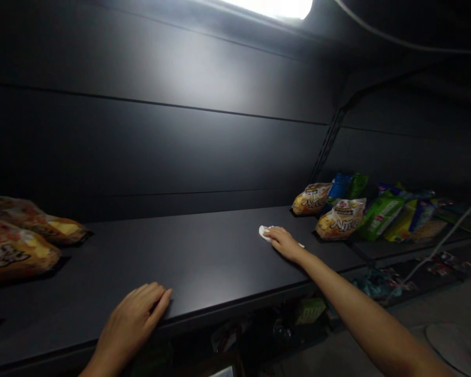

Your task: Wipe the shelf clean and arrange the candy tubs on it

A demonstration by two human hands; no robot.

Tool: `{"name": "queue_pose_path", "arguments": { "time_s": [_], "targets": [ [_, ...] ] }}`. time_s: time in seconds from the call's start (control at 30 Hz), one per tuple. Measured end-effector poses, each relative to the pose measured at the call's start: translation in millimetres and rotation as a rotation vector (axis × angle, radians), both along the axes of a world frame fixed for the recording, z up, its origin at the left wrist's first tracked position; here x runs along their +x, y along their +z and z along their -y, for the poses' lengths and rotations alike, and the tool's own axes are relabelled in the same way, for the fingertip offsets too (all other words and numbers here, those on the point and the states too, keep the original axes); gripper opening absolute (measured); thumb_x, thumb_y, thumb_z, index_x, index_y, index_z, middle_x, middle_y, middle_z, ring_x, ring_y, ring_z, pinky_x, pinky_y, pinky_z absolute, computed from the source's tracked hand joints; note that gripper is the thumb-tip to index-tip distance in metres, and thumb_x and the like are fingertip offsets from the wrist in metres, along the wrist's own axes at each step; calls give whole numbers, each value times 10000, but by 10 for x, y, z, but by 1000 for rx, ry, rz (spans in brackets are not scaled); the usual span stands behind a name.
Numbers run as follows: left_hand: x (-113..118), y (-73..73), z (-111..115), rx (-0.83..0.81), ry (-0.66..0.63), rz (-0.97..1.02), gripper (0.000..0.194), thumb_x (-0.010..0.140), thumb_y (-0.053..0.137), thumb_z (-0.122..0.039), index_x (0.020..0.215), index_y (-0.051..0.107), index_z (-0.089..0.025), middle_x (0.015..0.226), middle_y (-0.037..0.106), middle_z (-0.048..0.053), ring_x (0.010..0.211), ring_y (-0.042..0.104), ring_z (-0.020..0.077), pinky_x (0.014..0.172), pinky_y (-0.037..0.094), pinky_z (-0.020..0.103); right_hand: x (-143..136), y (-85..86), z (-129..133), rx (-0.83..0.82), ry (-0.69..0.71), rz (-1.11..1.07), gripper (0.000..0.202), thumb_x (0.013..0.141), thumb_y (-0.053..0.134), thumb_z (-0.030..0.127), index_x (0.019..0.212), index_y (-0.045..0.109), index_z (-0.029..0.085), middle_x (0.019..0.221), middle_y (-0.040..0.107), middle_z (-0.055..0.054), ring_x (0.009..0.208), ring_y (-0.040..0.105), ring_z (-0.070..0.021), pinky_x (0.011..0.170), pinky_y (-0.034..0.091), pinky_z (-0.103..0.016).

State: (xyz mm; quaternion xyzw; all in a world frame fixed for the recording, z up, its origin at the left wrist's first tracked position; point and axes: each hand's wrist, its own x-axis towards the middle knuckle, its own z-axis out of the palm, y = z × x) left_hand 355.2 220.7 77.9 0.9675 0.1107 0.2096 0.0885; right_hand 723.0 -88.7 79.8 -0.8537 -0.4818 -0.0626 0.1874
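On the right part of a dark grey shelf [172, 251], my right hand [284, 242] presses a white cloth [264, 232] against the surface; the cloth shows past the fingertips and beside the palm. The arm reaches far out over the shelf. My left hand [135, 314] rests at the front edge, holding nothing, its fingers bent loosely downward and the thumb apart from them. Closest to the right hand stand two yellow-brown snack bags, a rear one [311, 199] and a front one [340, 220].
More bags [18, 243] stand at the shelf's left end. Green bags [381, 214] and a yellow-blue bag [410, 219] fill the neighbouring shelf. A dark back panel [160, 146] rises behind. A lower shelf holds a green box [311, 310]. A pale cord [449, 238] crosses at right.
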Motion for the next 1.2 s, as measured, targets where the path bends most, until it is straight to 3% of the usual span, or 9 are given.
{"name": "queue_pose_path", "arguments": {
  "time_s": [0.1, 0.27, 0.37, 0.63, 0.77, 0.87, 1.0, 1.13, 1.2],
  "targets": [
    [5, -19, 2, 1, 4, 4, 351, 935, 423, -487, 824, 676, -271, 841, 702, 4, 803, 642, 200, 770, 482, 322, -171, -65, 393, 58, 157, -11, 448, 903, 461, 154, 1310, 581, 296, 1360, 595, -37, 1270, 506, -200, 1099, 366, -440],
    [24, -69, -11, 50, 10, 13, 329, 927, 445, -490, 862, 687, -277, 875, 715, 8, 807, 640, 202, 778, 484, 333, 218, 8, 575, -33, -248, 99, 411, 917, 438, 160, 1279, 615, 240, 1397, 543, -93, 1271, 501, -232, 1084, 377, -422],
    [22, -104, -37, 97, 8, 17, 351, 933, 424, -497, 866, 689, -276, 880, 720, 15, 798, 645, 210, 762, 493, 349, 525, 95, 300, -168, -456, 108, 406, 919, 436, 155, 1265, 629, 243, 1347, 564, -114, 1220, 534, -245, 1029, 410, -378],
    [35, -134, -80, 134, -11, 75, 332, 931, 439, -502, 869, 689, -293, 872, 731, 5, 779, 668, 204, 692, 522, 328, 949, 212, -717, -184, -607, 91, 375, 916, 389, 130, 1109, 705, 188, 1144, 668, -203, 1088, 612, -299, 916, 446, -425],
    [35, -148, -100, 140, -14, 70, 344, 934, 427, -506, 881, 689, -289, 892, 735, 11, 792, 670, 211, 681, 524, 331, 755, 165, -1218, -170, -523, 84, 359, 944, 392, 211, 1143, 691, 202, 1192, 666, -178, 1137, 585, -299, 944, 424, -440],
    [22, -161, -100, 135, 5, 69, 344, 930, 431, -514, 900, 690, -289, 920, 737, 12, 827, 670, 215, 748, 525, 344, 526, 113, -1440, -169, -350, 55, 343, 953, 440, 304, 1229, 641, 326, 1304, 633, -46, 1197, 553, -234, 987, 404, -365],
    [18, -125, -63, 120, 7, 35, 316, 931, 447, -487, 878, 683, -283, 895, 724, 9, 808, 650, 207, 758, 501, 339, 495, 164, -1248, -163, -300, 2, 380, 951, 456, 335, 1309, 576, 380, 1374, 587, 24, 1232, 532, -202, 1013, 398, -315],
    [28, -51, -8, 85, 6, 8, 294, 945, 448, -425, 816, 657, -263, 811, 682, 8, 767, 615, 196, 752, 466, 337, 743, 318, -773, -154, -502, -43, 436, 949, 369, 217, 1328, 585, 229, 1356, 584, -145, 1204, 559, -303, 983, 428, -466],
    [34, -21, 12, 77, 12, 2, 282, 951, 443, -402, 824, 648, -256, 802, 667, 10, 763, 602, 194, 757, 450, 340, 800, 362, -703, -152, -563, -63, 455, 936, 350, 181, 1324, 589, 184, 1341, 578, -206, 1189, 568, -342, 957, 432, -533]
  ]
}}
